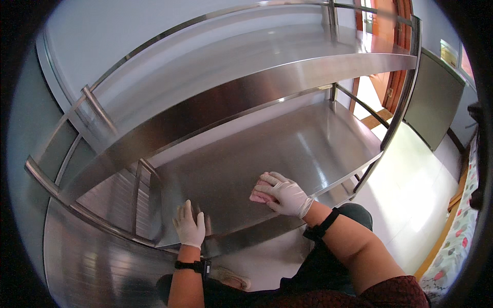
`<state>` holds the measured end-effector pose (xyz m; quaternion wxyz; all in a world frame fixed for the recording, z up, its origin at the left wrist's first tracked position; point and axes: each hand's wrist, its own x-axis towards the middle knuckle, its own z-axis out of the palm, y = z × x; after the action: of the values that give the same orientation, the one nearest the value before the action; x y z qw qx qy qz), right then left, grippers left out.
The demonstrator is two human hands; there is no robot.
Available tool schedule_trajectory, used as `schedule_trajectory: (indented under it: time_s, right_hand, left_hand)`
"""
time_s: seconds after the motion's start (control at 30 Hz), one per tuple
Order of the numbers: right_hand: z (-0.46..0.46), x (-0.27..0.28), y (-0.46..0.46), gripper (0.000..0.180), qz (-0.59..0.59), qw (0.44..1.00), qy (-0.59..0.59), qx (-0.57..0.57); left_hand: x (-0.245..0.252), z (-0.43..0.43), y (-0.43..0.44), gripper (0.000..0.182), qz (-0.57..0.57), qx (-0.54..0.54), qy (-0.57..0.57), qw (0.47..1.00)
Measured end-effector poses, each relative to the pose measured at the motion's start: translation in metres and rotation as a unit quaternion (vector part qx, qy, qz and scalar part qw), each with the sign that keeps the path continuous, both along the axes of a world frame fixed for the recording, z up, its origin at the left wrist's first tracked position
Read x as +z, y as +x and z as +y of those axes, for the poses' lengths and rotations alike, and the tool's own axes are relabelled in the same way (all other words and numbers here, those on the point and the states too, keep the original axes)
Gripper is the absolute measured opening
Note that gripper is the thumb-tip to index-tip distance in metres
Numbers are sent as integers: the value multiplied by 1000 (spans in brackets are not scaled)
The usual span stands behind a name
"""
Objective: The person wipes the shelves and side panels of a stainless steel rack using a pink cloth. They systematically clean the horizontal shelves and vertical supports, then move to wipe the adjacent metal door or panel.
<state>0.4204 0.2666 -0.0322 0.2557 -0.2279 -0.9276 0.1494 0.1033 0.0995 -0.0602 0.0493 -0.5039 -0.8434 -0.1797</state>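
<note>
My right hand [284,195], in a white disposable glove, presses a folded pink cloth [261,195] onto a stainless steel shelf [238,165], right of the middle of the view. Its fingers lie over the top of the cloth. Further left, my gloved left hand [189,226] rests at the front left edge of the same shelf, fingers spread, holding nothing. Both wrists wear black straps. Above this shelf runs another steel shelf [246,57] with a deep front lip and a rail round it.
Tubular steel posts [402,90] carry the shelves. At the far left stands a grey-green panel [27,127]. An orange-brown door [402,50] stands at the back right, with a grey cabinet [435,100] beside it. A patterned cloth [454,238] hangs at the right edge above the tiled floor [412,184].
</note>
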Motion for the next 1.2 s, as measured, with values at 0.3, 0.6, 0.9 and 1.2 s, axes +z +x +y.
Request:
schedule_trajectory:
  time_s: [0.3,0.6,0.9,1.2]
  right_hand:
    - [70,-14,152,39,60,950,-80,-295]
    - [188,-18,194,40,-135,797,-111,-578]
    - [76,16,-115,55,-402,900,20,-164]
    - [-31,66,-147,56,-302,950,-42,65]
  left_hand:
    - [-2,0,6,53,19,-4,21,1000]
    - [4,1,9,55,11,6,6,1000]
    - [1,1,9,62,38,4,20,999]
    - [6,-5,9,64,29,-14,83,996]
